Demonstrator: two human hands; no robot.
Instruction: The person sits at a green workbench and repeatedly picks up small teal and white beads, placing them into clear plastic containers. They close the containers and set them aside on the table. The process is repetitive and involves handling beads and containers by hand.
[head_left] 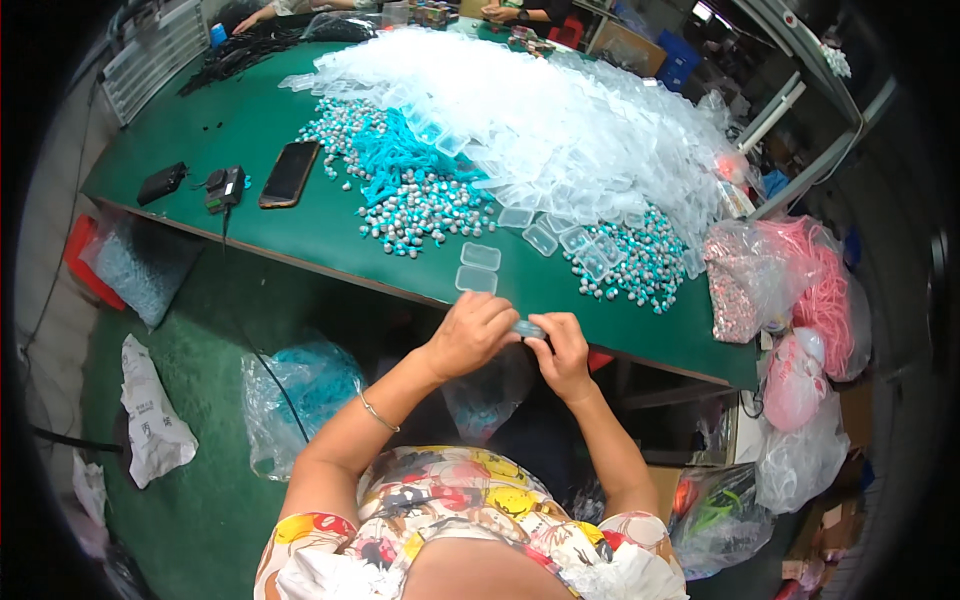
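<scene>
Just off the table's near edge, my left hand [470, 335] and my right hand [562, 352] are closed on a small clear plastic box [526, 328], seen edge-on between the fingertips. Something bluish shows in it, partly hidden by the fingers. Beside my left hand, an opened clear box [477, 279] lies on the green table [290, 225]. Teal and silver beads lie in a left heap [415, 212] and a right heap [650, 262], with several clear boxes [590, 250] by the right one. Teal cords [400, 155] rest against the left heap.
A large mound of clear boxes [520, 110] covers the table's far middle. A phone [289, 174] and a small camera [224, 188] with a cable lie at the left. Bags with pink cords [815, 280] crowd the right end. Other people's hands [500, 13] work across the table.
</scene>
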